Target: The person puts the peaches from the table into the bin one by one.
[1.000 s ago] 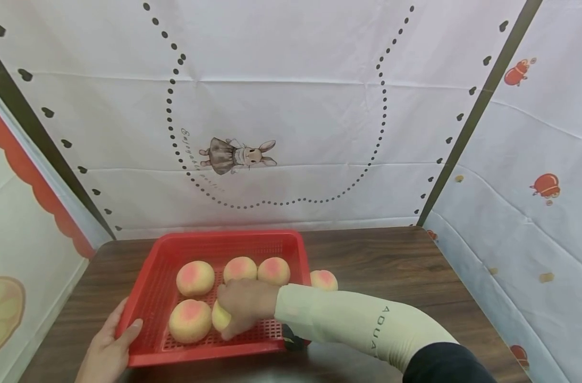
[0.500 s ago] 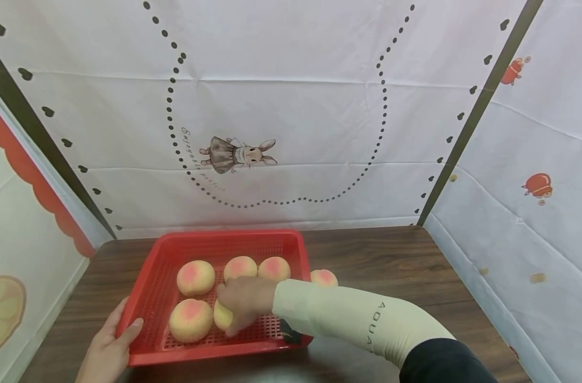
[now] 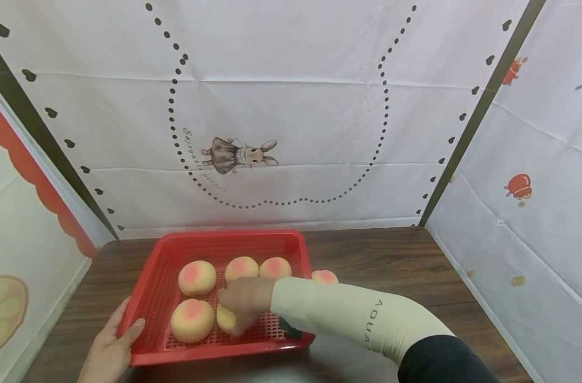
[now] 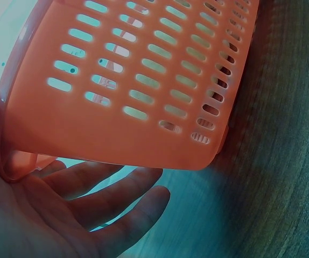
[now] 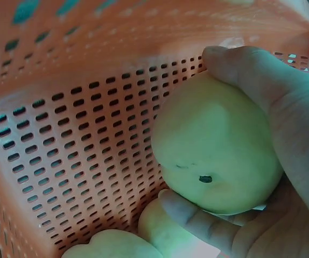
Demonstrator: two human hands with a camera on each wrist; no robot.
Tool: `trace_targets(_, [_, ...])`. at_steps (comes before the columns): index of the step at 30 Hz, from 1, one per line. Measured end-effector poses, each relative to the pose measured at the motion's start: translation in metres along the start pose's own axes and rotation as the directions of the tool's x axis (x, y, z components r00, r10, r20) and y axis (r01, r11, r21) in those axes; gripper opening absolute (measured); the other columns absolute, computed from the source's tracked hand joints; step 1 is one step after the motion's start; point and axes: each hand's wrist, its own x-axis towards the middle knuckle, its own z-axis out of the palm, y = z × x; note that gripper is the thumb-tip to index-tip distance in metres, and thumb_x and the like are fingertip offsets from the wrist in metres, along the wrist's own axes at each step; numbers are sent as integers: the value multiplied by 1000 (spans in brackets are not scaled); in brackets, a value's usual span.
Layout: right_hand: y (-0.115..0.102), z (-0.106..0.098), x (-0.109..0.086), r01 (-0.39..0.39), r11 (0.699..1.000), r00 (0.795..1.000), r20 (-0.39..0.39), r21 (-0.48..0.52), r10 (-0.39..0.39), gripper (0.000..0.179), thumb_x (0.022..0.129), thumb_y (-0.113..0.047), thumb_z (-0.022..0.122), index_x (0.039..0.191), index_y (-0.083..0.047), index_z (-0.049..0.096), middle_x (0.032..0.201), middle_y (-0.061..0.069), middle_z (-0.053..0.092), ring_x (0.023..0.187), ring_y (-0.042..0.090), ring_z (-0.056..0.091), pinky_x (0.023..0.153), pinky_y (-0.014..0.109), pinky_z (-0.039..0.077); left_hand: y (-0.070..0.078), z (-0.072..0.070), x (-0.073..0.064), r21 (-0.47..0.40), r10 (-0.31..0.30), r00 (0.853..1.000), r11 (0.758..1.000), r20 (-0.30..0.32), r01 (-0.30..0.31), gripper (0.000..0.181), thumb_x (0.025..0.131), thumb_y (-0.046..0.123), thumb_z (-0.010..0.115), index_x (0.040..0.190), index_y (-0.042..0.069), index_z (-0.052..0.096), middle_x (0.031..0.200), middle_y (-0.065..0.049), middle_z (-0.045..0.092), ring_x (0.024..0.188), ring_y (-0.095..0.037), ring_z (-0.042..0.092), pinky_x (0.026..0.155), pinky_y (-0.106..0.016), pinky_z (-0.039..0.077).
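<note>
A red plastic basket (image 3: 224,350) with slotted walls stands on the table, several peaches inside. My left hand (image 3: 110,346) holds its left front corner, thumb over the rim and fingers outside, as the left wrist view of the hand (image 4: 84,209) also shows. Inside the basket, my right hand (image 3: 246,300) grips a yellow peach (image 3: 225,319), mostly covered by the hand from above. From the right wrist, this peach (image 5: 219,145) sits between thumb and fingers, a small dark spot on it. To its left lies a peach (image 3: 192,320) with a pink top, another peach (image 3: 197,277) behind that.
Two more peaches (image 3: 242,267) lie along the basket's back right, partly hidden by the right hand. Outside the right wall, a single peach (image 3: 325,277) rests on the dark wooden table (image 3: 367,255). A white printed cloth (image 3: 291,117) hangs behind.
My right hand has shifted slightly to the right with the peach in its grip. The left hand stays on the basket's corner.
</note>
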Motion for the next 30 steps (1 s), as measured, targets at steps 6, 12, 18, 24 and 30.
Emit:
trace_targets(6, [-2, 0, 5, 26, 999, 1000, -5, -18, -26, 53, 81, -53, 86, 119, -27, 61, 97, -11, 65, 82, 6, 60, 70, 21, 53, 0, -1, 0, -11, -5, 1000, 1000, 10, 6, 83, 111, 38, 47, 167, 15, -9, 163, -36, 26, 133, -49, 53, 92, -46, 63])
trace_targets(12, [-5, 3, 11, 36, 998, 999, -9, -42, -37, 45, 80, -56, 85, 109, -29, 63, 88, -12, 64, 79, 7, 59, 67, 22, 51, 1, -1, 0, -16, -12, 1000, 1000, 6, 13, 83, 110, 38, 48, 167, 15, -8, 162, -36, 28, 128, -44, 58, 90, -43, 64])
trace_targets(18, [-6, 5, 14, 7, 1000, 1000, 10, -21, -7, 47, 79, -57, 86, 109, -30, 62, 86, -12, 63, 77, 7, 59, 65, 22, 52, 3, -1, 0, -21, -17, 1000, 1000, 4, 17, 82, 110, 37, 48, 167, 16, -7, 162, -35, 28, 125, -40, 60, 89, -42, 64])
trace_targets(24, [-4, 7, 15, -24, 1000, 999, 39, 17, 23, 44, 79, -55, 86, 107, -33, 60, 85, -13, 62, 76, 6, 59, 65, 22, 52, 3, 0, -1, -22, -18, 1000, 1000, 4, 18, 82, 111, 37, 47, 167, 16, -9, 163, -35, 26, 132, -45, 54, 92, -45, 63])
trace_targets(30, [-4, 8, 14, -87, 992, 994, 67, 86, 82, 42, 78, -49, 89, 108, -37, 62, 84, -12, 67, 76, 8, 62, 67, 24, 54, 0, 0, 1, -10, 1, 1000, 1000, 5, -1, 82, 110, 37, 47, 167, 15, -8, 163, -35, 27, 132, -44, 55, 93, -45, 63])
